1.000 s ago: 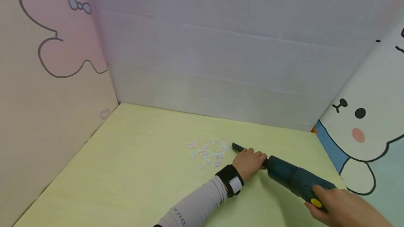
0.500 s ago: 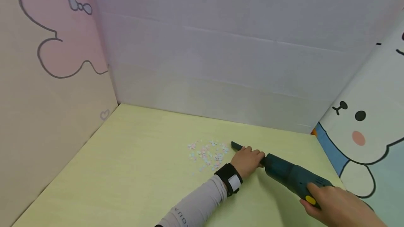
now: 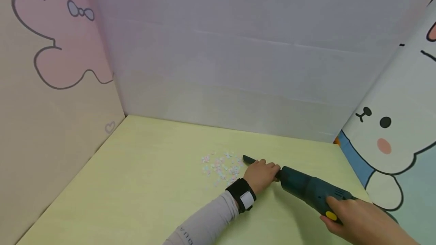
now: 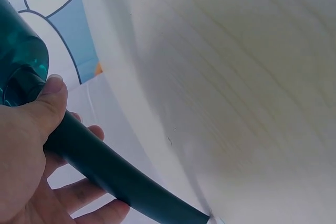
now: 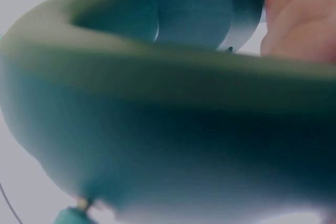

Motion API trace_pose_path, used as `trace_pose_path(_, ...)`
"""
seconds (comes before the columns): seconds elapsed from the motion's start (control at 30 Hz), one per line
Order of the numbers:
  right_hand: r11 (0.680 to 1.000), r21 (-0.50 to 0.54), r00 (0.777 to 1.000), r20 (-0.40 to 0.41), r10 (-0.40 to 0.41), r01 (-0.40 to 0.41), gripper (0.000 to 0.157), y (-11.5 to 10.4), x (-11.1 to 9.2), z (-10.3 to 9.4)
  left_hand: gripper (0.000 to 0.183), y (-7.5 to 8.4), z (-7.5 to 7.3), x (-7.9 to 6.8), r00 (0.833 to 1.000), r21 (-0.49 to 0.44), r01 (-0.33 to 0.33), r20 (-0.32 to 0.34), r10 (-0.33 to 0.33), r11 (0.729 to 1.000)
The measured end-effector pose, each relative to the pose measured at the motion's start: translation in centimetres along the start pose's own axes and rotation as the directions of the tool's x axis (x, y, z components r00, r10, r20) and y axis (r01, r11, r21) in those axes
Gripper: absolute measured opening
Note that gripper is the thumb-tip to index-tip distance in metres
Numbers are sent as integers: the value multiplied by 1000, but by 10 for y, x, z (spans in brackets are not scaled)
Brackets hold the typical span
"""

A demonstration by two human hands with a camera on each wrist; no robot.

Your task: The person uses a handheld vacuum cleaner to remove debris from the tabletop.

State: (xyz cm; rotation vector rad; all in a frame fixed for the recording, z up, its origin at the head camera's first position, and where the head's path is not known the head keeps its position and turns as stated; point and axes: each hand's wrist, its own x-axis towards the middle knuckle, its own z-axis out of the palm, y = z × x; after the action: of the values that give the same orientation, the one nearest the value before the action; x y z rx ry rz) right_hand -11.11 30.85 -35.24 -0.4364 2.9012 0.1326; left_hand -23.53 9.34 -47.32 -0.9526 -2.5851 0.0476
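Note:
A dark green handheld vacuum cleaner (image 3: 311, 188) with a yellow button slants over the yellow tabletop (image 3: 136, 184). My right hand (image 3: 364, 220) grips its handle at the lower right. Farther forward, my left hand (image 3: 261, 176) holds the slim dark nozzle (image 4: 115, 171), with the thumb on one side and fingers on the other in the left wrist view. The nozzle tip lies at the right edge of a loose patch of pale pink, blue and white confetti (image 3: 234, 170). In the right wrist view the blurred vacuum body (image 5: 157, 129) fills most of the frame.
A pale back wall (image 3: 221, 67) rises behind the table. The left side panel (image 3: 68, 124) bears a pink cartoon bear, the right one a white cartoon animal (image 3: 405, 135). A grey sleeve (image 3: 207, 218) and black wrist strap (image 3: 241, 195) cover the left forearm and wrist.
Both hands and the vacuum have shifted slightly left, bringing the nozzle tip closer to the confetti. The head view has tilted a little. Both grips stay the same.

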Motion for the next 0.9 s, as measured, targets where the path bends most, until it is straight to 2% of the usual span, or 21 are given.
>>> trace_pose_path(0.13, 999, 5, 998, -34, -46, 46, 38, 1, -1, 3, 35, -1, 9, -2, 1000, 12, 0, -20, 0, 1000)
trace_pose_path(0.2, 999, 5, 999, -29, -43, 43, 40, 1, -1, 3, 35, -1, 11, -3, 1000, 13, 0, -27, 0, 1000)
trace_pose_path(0.43, 1000, -11, 1000, 13, 0, 0, 42, 0, 0, 4, 34, 0, -2, -9, 1000, 8, 1, 6, -1, 1000)
trace_pose_path(0.6, 1000, -4, 1000, 13, -6, 6, 43, 0, -5, 5, 34, 2, -3, -15, 1000, 23, -3, -14, 3, 1000)
trace_pose_path(0.8, 999, 27, 994, 105, 37, -41, 38, -4, -12, 5, 33, 7, -6, -23, 1000, 56, -27, -13, 28, 998)
trace_pose_path(0.9, 999, 27, 992, 122, 43, -46, 37, -4, -15, 6, 32, 9, -11, -26, 1000, 60, -26, 1, 26, 998)
